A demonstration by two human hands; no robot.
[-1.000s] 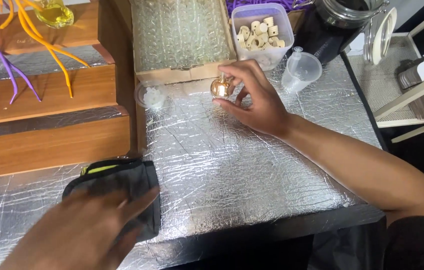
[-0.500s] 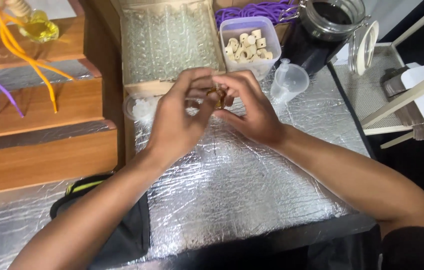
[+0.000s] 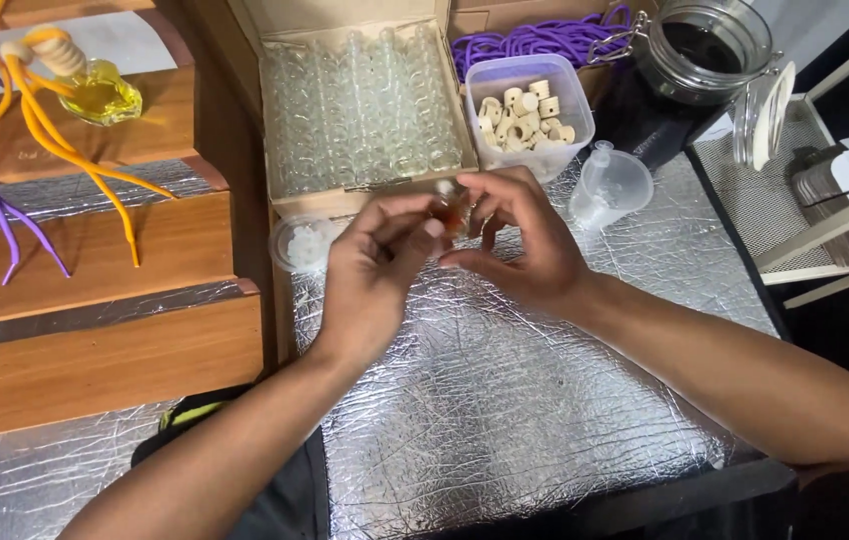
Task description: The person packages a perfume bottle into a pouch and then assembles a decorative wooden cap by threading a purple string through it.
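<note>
Head view. A small glass vial (image 3: 453, 207) of amber liquid is held above the foil-covered tabletop (image 3: 505, 400), just in front of the cardboard box of empty vials (image 3: 365, 110). The left hand (image 3: 370, 275) and right hand (image 3: 525, 240) meet on it — fingers of both clamped on the vial, left from the near-left, right from the right. Its long axis appears roughly upright, pale mouth tilted toward the box; the exact tilt cannot be told. Neither hand is nearer — both touch it.
</note>
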